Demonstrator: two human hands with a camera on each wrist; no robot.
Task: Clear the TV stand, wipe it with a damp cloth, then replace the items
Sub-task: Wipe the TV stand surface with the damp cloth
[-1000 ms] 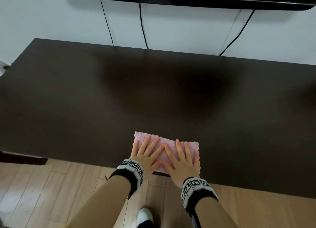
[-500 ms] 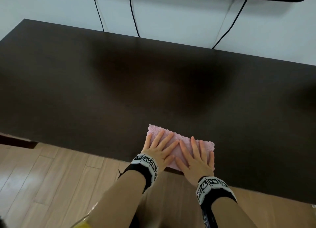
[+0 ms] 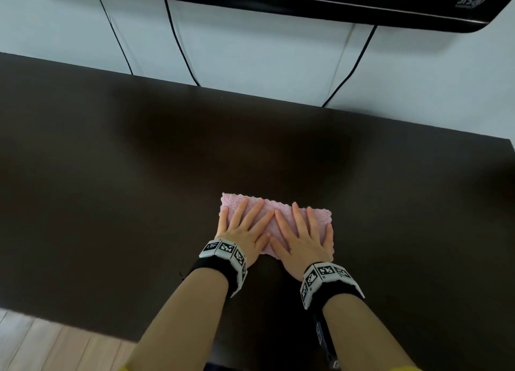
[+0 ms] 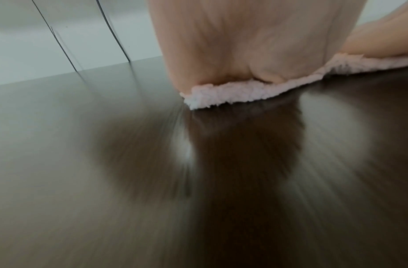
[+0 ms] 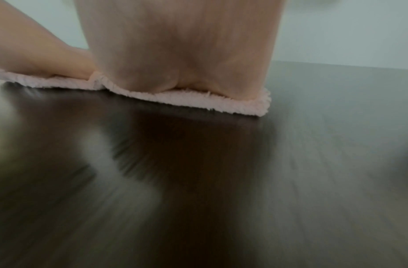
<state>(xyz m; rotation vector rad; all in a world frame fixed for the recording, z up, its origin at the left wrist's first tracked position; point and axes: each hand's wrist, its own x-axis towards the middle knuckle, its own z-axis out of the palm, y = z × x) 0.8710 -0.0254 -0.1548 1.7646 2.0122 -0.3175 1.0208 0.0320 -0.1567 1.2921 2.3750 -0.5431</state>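
A folded pink cloth (image 3: 281, 207) lies flat on the dark brown TV stand top (image 3: 111, 189), a little right of its middle. My left hand (image 3: 245, 225) presses on the cloth's left half with straight, spread fingers. Beside it my right hand (image 3: 303, 234) presses flat on the right half. The left wrist view shows the left palm (image 4: 244, 45) bearing down on the cloth's fluffy edge (image 4: 221, 96). The right wrist view shows the right palm (image 5: 180, 45) on the cloth's other edge (image 5: 198, 103). The stand's top carries nothing else in view.
A black TV (image 3: 334, 0) hangs on the pale wall above the stand's back edge. Three black cables (image 3: 178, 42) run down the wall behind the stand. Light wooden floor (image 3: 41, 343) shows at the lower left, beyond the stand's front edge.
Both hands have slid the cloth away from the stand's front edge towards the wall and slightly right. The hands stay flat on it throughout.
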